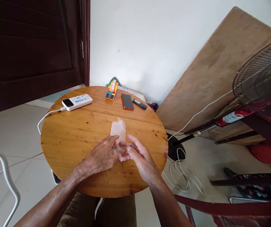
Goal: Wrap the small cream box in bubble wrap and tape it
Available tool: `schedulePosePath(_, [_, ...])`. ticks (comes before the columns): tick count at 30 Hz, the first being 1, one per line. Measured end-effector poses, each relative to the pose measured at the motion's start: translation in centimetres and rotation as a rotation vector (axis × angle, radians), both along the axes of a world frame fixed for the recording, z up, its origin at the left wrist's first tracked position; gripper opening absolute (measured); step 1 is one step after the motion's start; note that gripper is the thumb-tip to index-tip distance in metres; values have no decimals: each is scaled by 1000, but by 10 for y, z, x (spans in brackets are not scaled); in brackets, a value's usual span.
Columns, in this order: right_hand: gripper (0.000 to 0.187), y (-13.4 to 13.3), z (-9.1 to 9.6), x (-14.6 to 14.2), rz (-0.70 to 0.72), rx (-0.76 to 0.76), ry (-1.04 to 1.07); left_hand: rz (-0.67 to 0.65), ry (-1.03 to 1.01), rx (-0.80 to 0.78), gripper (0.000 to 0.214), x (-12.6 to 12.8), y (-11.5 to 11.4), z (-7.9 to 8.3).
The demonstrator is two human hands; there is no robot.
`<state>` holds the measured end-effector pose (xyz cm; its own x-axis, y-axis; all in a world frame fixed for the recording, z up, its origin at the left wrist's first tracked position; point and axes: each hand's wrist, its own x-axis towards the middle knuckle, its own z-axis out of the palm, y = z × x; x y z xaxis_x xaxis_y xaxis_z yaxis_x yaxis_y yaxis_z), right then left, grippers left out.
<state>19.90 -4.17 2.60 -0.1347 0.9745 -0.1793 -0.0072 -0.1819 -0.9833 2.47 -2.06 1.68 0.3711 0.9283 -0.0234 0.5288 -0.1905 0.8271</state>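
Observation:
A small, whitish, translucent piece of bubble wrap (118, 128) lies on the round wooden table, its far end slightly crumpled. My left hand (102, 154) is at its left edge, back upward, thumb and curled fingers on the near part of the wrap. Some of those fingertips are hidden beneath the hand. From the right, my right hand (138, 154) reaches over the near end with its fingers apart; the fingertips are close to the wrap and to the left hand. Whether anything is inside the wrap, I cannot tell.
Towards the back of the round table (61, 142) are a white power bank (78, 102) with a cable, an orange tape dispenser (112, 90), a red-edged phone (127, 101) and a dark remote control (139, 104). A standing fan (263, 75) and coiled white cable (185, 176) are at the right.

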Motion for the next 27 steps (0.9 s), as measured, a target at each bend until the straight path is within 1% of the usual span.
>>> schedulePosePath(4, [53,3,5,2,59,9,-88,-9,-27,-54,49,-3,3,7])
schedulePosePath(7, [53,5,8,3,103,31,-154,23,-6,-49,49,2,4,7])
schedulePosePath(10, [55,7,9,4,126,37,-189,89,55,20,55,10,2,1])
schedulePosePath(14, [60,10,7,5,146,29,-194,150,78,101,54,18,-1,-10])
schedulePosePath(17, [60,12,4,7,150,35,-178,138,70,139,51,18,-2,-12])
schedulePosePath(21, [56,16,3,8,129,71,-171,82,99,143,37,15,-1,-7])
schedulePosePath(25, [50,25,2,12,96,149,-187,61,165,143,45,16,-1,-3])
schedulePosePath(27, [41,32,1,16,44,225,-262,58,210,140,46,17,-1,-2])
